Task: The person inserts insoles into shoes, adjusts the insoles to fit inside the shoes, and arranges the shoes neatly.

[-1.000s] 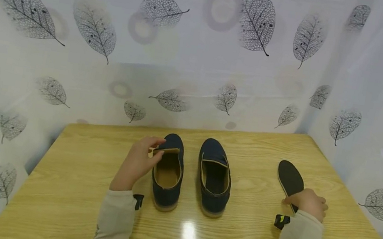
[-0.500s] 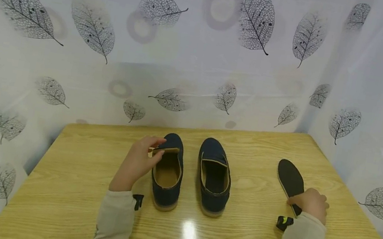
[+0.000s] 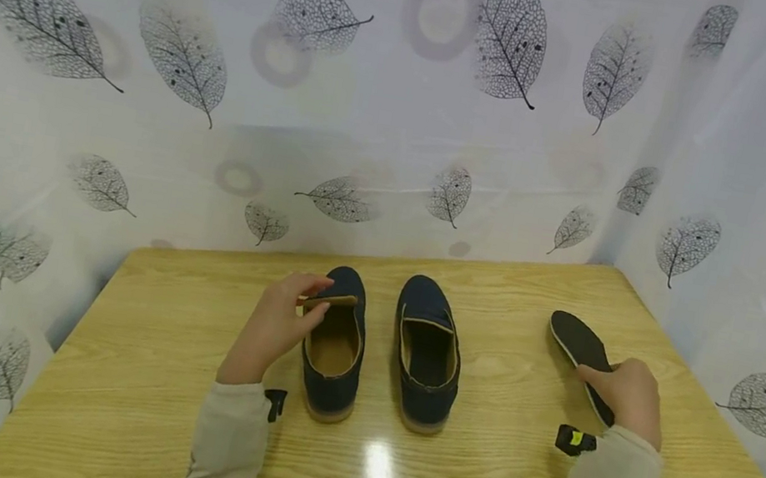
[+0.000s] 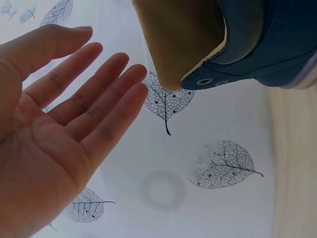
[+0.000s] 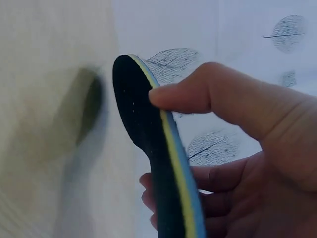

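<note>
Two dark blue slip-on shoes stand side by side, the left shoe (image 3: 330,387) showing a tan inside and the right shoe (image 3: 434,307) a dark one. My left hand (image 3: 276,318) hovers at the left shoe's raised tan-lined tongue (image 4: 181,37). In the left wrist view its fingers (image 4: 94,106) are loosely spread, with a gap between them and the tongue. My right hand (image 3: 631,395) grips a black insole (image 3: 575,337), thumb on its top face and fingers curled beneath. The right wrist view shows the insole's yellow and blue layered edge, and its shadow lies on the table.
All of this is on a light wood-grain table (image 3: 141,368). Behind it and along its sides hangs a white curtain (image 3: 390,105) printed with grey leaves. A dark wrist-worn device (image 3: 576,441) sits by the right cuff.
My right hand has taken hold of the insole and raised it off the table, tilting it and shifting slightly to the right. The left hand and both shoes have stayed put.
</note>
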